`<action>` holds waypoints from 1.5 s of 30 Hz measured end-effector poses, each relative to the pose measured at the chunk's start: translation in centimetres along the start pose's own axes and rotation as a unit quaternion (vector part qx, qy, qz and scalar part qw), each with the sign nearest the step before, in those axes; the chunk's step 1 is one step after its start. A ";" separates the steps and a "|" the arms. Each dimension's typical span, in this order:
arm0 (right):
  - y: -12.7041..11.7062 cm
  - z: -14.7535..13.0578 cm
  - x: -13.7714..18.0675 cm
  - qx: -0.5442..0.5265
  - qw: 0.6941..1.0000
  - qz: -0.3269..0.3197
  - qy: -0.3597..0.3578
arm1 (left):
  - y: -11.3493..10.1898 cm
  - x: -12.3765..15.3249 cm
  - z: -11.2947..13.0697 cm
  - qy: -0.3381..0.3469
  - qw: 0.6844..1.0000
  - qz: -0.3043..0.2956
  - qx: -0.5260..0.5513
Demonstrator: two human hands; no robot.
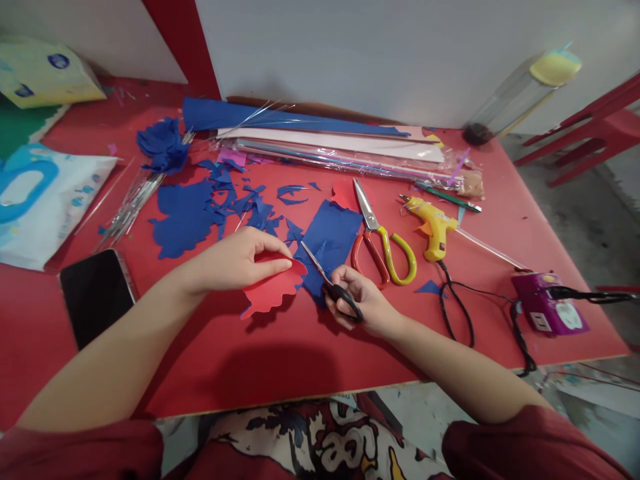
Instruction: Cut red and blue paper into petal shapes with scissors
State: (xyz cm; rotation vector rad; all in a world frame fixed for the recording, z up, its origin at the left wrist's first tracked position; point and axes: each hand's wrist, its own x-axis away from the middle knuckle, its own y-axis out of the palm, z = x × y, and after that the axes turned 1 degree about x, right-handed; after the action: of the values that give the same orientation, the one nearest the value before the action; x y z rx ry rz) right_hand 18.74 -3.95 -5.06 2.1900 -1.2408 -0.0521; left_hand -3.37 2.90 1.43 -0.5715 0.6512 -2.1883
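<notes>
Between thumb and fingers, my left hand (250, 263) pinches a red paper cutout (273, 288) with a wavy edge; a little blue shows along its rim. My right hand (357, 297) grips small scissors with black handles (347, 301), their blades pointing up and left, close to the cutout's right edge. A blue sheet (333, 233) lies on the table just behind the scissors. To the left of it are a large blue cut piece (183, 217) and many blue scraps (257, 210). Bigger scissors with red and yellow handles (385, 257) rest beyond my right hand.
A yellow glue gun (434, 227) and its cord lie at right, near a purple power box (547, 303). A phone (97, 293) and wipes pack (55, 207) are at left. Behind stand a blue paper flower (164, 143), rolled sheets (295, 120) and a clear bottle (515, 100).
</notes>
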 end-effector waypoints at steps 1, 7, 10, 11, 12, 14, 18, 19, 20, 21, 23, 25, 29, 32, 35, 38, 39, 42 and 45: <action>0.0 0.1 -0.1 0.000 1.000 0.011 -0.009 | 0.2 -0.1 0.0 0.001 1.000 0.001 0.005; 0.0 0.2 -0.5 0.029 0.995 0.059 -0.079 | 2.6 -0.4 0.3 0.026 0.999 0.028 0.031; 0.1 0.2 -0.8 0.046 0.989 0.085 -0.112 | 4.1 -0.5 0.5 0.040 0.997 0.061 0.015; 0.1 0.2 -0.8 0.051 0.988 0.091 -0.117 | 4.6 -0.5 0.5 0.047 0.996 0.072 0.013; 0.2 0.2 -0.9 0.056 0.986 0.097 -0.120 | 5.1 -0.5 0.6 0.056 0.995 0.083 0.015; 0.4 0.1 -1.0 0.071 0.985 0.103 -0.119 | 6.0 -0.6 0.5 0.068 0.992 0.104 0.023; 1.1 -0.1 -1.4 0.113 0.981 0.110 -0.109 | 7.0 -0.5 0.1 0.089 0.984 0.152 0.018; 1.3 -0.1 -1.6 0.117 0.980 0.114 -0.112 | 7.1 -0.5 0.0 0.093 0.982 0.163 0.017; 1.4 0.0 -1.9 0.118 0.978 0.126 -0.117 | 7.2 -0.5 -0.2 0.094 0.980 0.173 0.015; 1.4 0.1 -2.1 0.118 0.976 0.140 -0.123 | 7.4 -0.5 -0.4 0.092 0.979 0.182 0.013; 1.5 0.4 -2.6 0.115 0.971 0.161 -0.136 | 7.5 -0.6 -0.7 0.076 0.978 0.196 0.008; 1.3 0.6 -3.0 0.113 0.968 0.172 -0.142 | 7.7 -0.7 -1.0 0.052 0.977 0.205 0.009; 0.9 0.6 -3.0 0.110 0.965 0.183 -0.150 | 7.9 -0.9 -1.3 0.021 0.975 0.196 0.098; 0.7 0.4 -2.8 0.114 0.958 0.203 -0.168 | 7.8 -0.8 -1.3 -0.035 0.953 0.154 0.258; 0.6 0.4 -2.7 0.116 0.954 0.213 -0.178 | 7.8 -0.5 -1.0 -0.096 0.924 0.073 0.363; 0.6 0.4 -2.6 0.099 0.956 0.209 -0.179 | 7.9 -0.3 -0.8 -0.115 0.923 0.052 0.364; 0.6 0.4 -2.6 0.092 0.958 0.204 -0.177 | 7.9 -0.3 -0.9 -0.113 0.924 0.063 0.359; 0.3 0.3 -2.5 0.080 0.963 0.187 -0.178 | 8.0 -0.2 -1.3 -0.103 0.914 0.107 0.378; -0.1 0.1 -2.6 0.074 0.957 0.188 -0.208 | 8.1 -0.2 -2.0 -0.094 0.880 0.169 0.434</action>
State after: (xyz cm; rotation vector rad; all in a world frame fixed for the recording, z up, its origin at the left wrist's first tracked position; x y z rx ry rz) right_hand 17.36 -1.94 -5.89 2.0903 -1.9364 -0.2849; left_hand 0.04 -1.05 -5.06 -0.1589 -0.3380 -1.8064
